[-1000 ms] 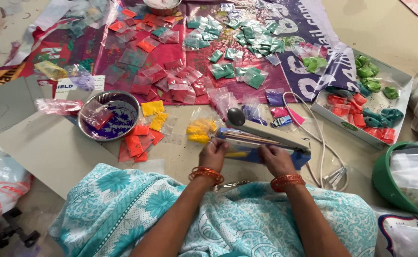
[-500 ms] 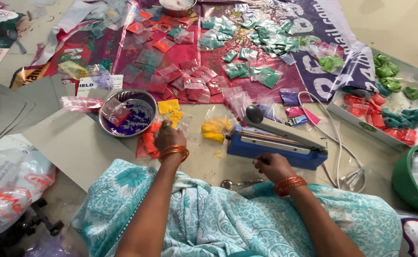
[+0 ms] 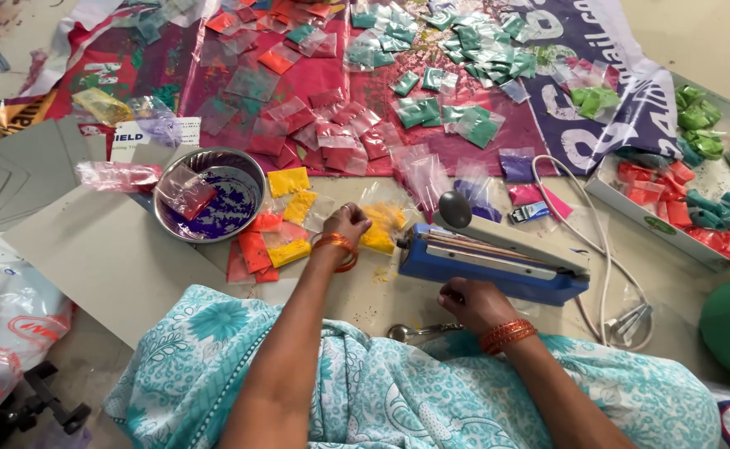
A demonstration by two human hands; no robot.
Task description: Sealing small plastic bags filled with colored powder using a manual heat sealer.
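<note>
— While our left hand [image 3: 346, 223] closes on the yellow packet [image 3: 381, 226] just beyond its fingertips, where's the other?

— Our right hand [image 3: 474, 303] rests curled against the near edge of the blue sealer [image 3: 491, 264], gripping nothing we can see.

— Risks?

— We judge a loose pinch could spill powder; the sealer's lever sits up, just right of that reach.

— Changed?

— Half a second ago our left hand hovered by the orange packets [image 3: 253, 249], nearer the bowl [image 3: 207, 195].

Pale beige floor [image 3: 714, 41] under even light; grey cardboard sheets [image 3: 90, 249] lie flat upon it.
</note>
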